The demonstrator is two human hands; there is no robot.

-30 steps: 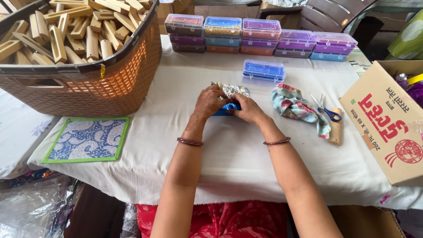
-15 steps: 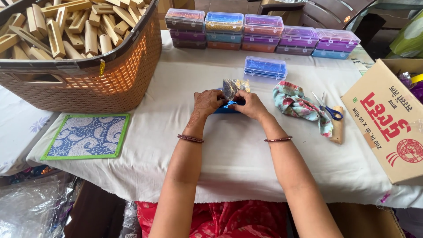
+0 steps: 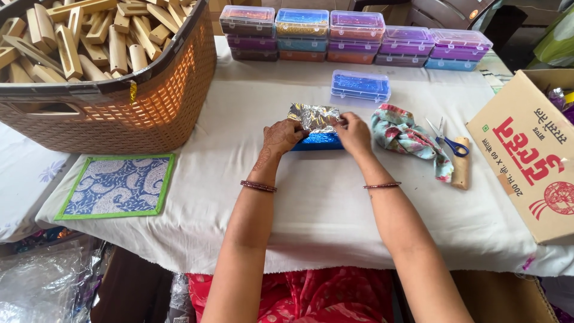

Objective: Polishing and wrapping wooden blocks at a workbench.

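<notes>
Both forearms are reaching up from the bottom edge toward mid-frame. The left hand (image 3: pixel 281 136) and right hand (image 3: pixel 354 133) are each pinching an end of a crinkled foil sheet (image 3: pixel 314 116), fingers curled closed on it. Beneath it a blue block (image 3: pixel 318 142) is lying with its long axis left-right. A white cloth is covering the bench (image 3: pixel 323 203); a basket (image 3: pixel 119 107) is sitting at upper left.

Both forearms reach forward, left hand (image 3: pixel 282 136) and right hand (image 3: pixel 354 133) seemingly pinching, fingers curled.
</notes>
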